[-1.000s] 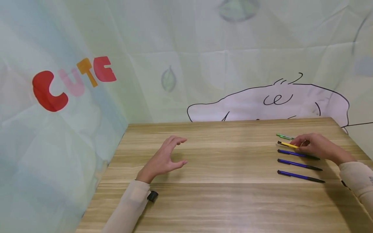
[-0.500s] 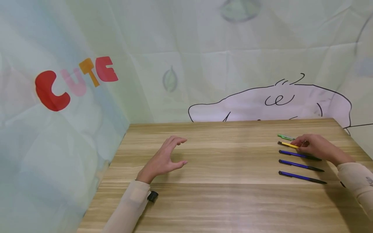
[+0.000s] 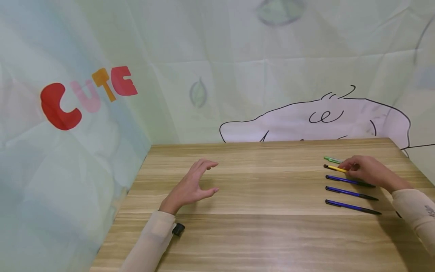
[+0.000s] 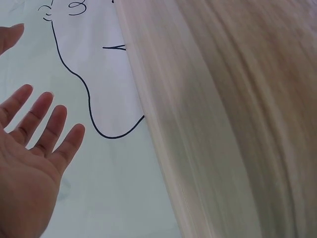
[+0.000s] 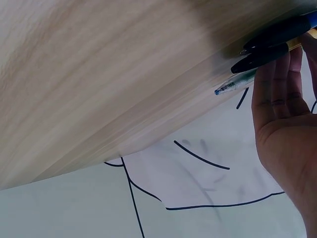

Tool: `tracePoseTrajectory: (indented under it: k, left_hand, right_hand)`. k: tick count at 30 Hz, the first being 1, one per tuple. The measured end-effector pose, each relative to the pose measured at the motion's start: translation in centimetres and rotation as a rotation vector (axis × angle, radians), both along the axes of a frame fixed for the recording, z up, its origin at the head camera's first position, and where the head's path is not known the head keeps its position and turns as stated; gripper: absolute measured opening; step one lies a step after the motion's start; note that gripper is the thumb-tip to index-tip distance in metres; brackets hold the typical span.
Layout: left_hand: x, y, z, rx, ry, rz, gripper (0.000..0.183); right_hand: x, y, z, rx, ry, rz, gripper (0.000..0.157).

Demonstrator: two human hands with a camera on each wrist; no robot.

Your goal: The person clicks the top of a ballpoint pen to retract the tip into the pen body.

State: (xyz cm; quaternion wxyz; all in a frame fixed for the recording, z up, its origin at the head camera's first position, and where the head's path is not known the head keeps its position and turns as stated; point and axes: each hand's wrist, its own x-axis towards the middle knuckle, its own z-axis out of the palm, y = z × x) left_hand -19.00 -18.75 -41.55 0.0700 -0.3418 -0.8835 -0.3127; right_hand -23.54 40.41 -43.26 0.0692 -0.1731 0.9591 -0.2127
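Observation:
My right hand (image 3: 370,172) pinches a yellow pen (image 3: 334,168) at the right of the table, thumb and fingers around its barrel. In the right wrist view, the black front end of that yellow pen (image 5: 261,58) sticks out past the fingers. Just behind lies a green pen (image 3: 332,160), partly covered by the hand. Three blue pens lie in a row nearer the front: one blue pen (image 3: 344,180) right beside the hand, a second (image 3: 350,192) and a third (image 3: 350,206). My left hand (image 3: 187,187) hovers at the left, fingers spread from the thumb, holding nothing.
The wood-grain table (image 3: 265,234) meets a printed cloth backdrop (image 3: 238,83) along its back edge. Another cloth wall with the letters CUTE (image 3: 61,106) runs down the left side. A black device (image 3: 178,229) sits at the left wrist.
The view shifted slightly at first. My right hand stays on the yellow pen with hardly any movement, and my left hand has kept its pose.

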Motion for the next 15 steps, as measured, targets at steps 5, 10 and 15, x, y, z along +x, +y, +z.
tracePoseTrajectory:
  k: [5, 10, 15]
  left_hand:
    - [0.0, 0.0, 0.0, -0.006, 0.001, 0.007, 0.071]
    - [0.0, 0.0, -0.1, -0.001, 0.003, -0.001, 0.071]
    - [0.0, 0.0, -0.1, -0.007, 0.001, -0.002, 0.071]
  right_hand:
    - [0.2, -0.1, 0.3, 0.01, 0.011, -0.007, 0.024]
    - [0.7, -0.1, 0.6, 0.013, 0.032, -0.003, 0.026]
    - [1.1, -0.1, 0.8, 0.01, 0.043, 0.0, 0.028]
